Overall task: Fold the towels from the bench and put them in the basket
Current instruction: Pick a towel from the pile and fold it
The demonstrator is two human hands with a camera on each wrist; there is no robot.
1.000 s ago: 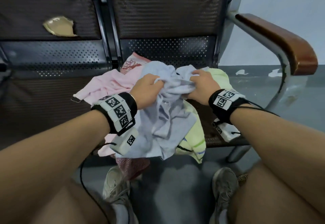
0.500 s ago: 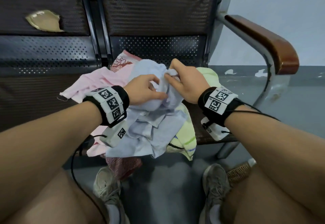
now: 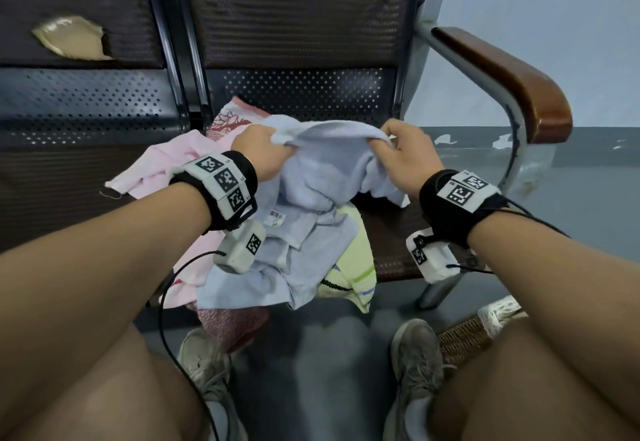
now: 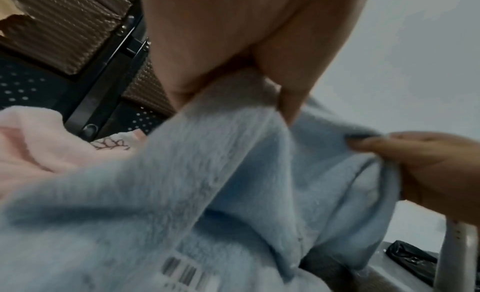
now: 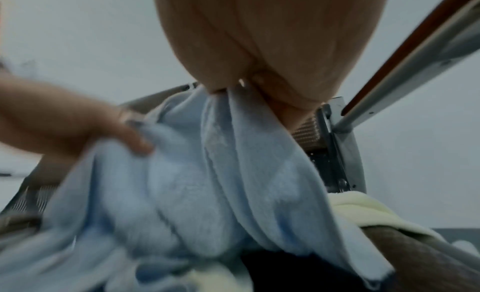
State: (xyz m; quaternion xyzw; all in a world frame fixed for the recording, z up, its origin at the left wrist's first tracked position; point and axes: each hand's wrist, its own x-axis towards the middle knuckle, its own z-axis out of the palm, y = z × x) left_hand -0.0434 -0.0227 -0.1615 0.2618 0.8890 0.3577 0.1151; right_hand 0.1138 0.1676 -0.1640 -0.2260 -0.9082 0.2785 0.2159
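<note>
Hanging between both hands above the bench seat (image 3: 391, 233), the light blue towel (image 3: 325, 177) is fluffy and rumpled, its top edge stretched almost level and its lower part resting on the towel heap. A barcode label (image 3: 277, 215) shows on it. Left hand (image 3: 261, 153): fingers curled, pinching one end of that edge. Right hand (image 3: 407, 156): thumb and fingers pinching the other end; the wrist views are blurred, so the exact finger count on the cloth is uncertain.

Versus 0.5 s ago: the hands were close together over a bunched wad; now they are apart and the edge is drawn out.

Under it lie a pink towel (image 3: 162, 167), a yellow-green striped towel (image 3: 356, 267) and a red-patterned towel (image 3: 228, 122). Dark perforated metal bench, brown armrest (image 3: 512, 77), pale wall, grey floor. A wicker basket (image 3: 464, 336) sits on the floor by the right shoe.
</note>
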